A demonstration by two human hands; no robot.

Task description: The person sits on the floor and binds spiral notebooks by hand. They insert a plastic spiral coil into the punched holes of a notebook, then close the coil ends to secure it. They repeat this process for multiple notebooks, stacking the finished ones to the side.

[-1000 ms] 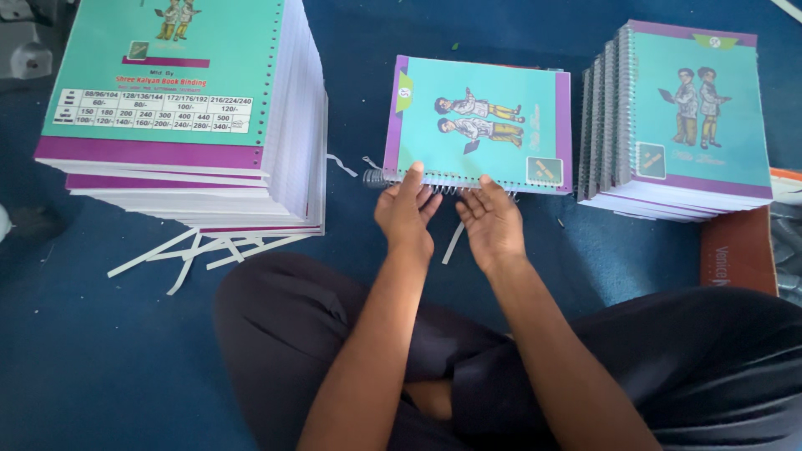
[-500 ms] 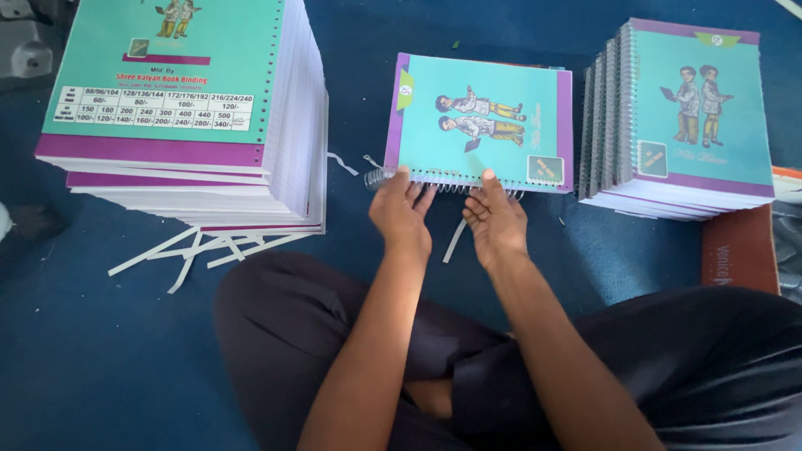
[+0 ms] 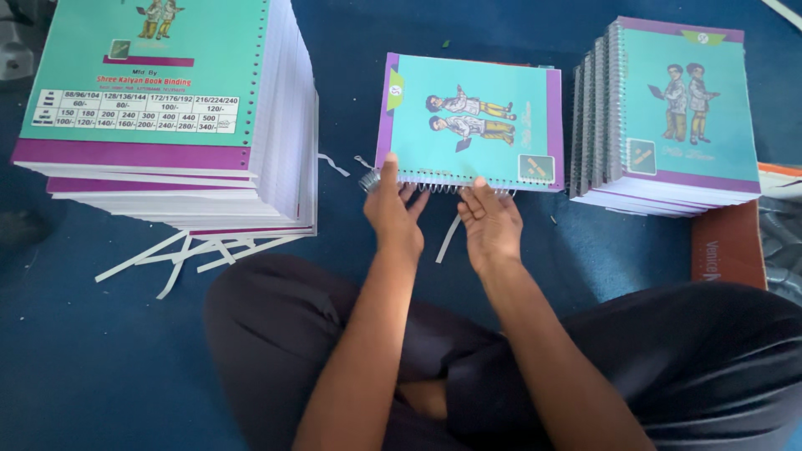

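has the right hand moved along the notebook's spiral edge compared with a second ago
Yes, slightly. The right hand has shifted up toward the wire spiral of the notebook; its fingertips now touch the coil, while the notebook itself has stayed put on the blue floor.

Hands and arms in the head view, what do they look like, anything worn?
Both arms are bare, with no sleeves in view. The left hand and right hand wear no gloves, rings, watch or bands. Dark trousers cover the crossed legs below them.
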